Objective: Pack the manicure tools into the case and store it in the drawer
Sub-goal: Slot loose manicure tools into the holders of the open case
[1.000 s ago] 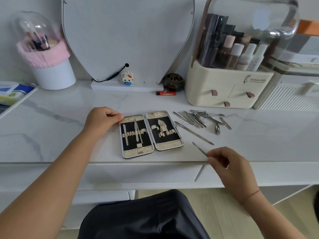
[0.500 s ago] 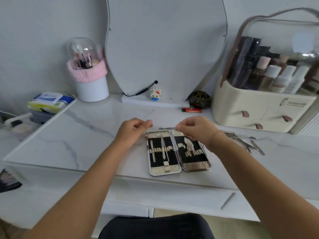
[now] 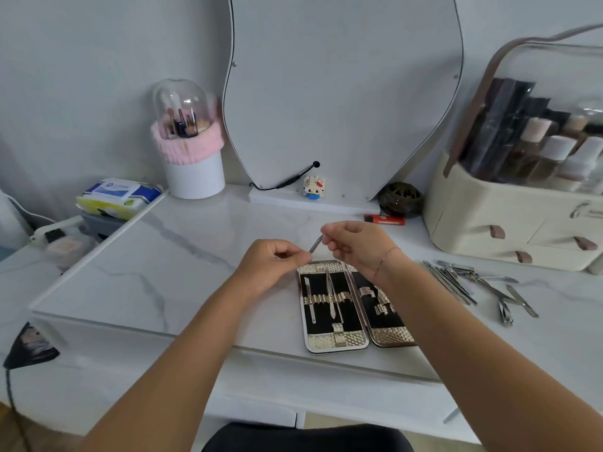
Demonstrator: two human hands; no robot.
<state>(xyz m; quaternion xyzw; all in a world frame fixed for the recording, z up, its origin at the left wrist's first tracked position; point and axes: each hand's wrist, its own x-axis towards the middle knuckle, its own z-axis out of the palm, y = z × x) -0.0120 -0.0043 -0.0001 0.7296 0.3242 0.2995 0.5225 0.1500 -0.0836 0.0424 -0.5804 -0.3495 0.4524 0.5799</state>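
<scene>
Both hands raised just beyond the open manicure case point(image 3: 336, 308), left hand point(image 3: 272, 259) and right hand point(image 3: 355, 244) each pinching one end of a thin metal tool point(image 3: 316, 243). Case flat near the counter point(image 3: 182, 256) edge, two tools strapped in its left half. Loose tools point(image 3: 473, 283) heaped to the right.

A white marble-patterned tabletop point(image 3: 182, 256) carries an open manicure case point(image 3: 352, 308) near its front edge, with a heap of loose metal tools point(image 3: 473, 285) to the right. Along the back stand a white brush holder point(image 3: 194, 171), a mirror base point(image 3: 313, 203), a red lighter point(image 3: 385, 219), a dark round ornament point(image 3: 400, 199) and a cream cosmetics organiser point(image 3: 509, 223).
</scene>
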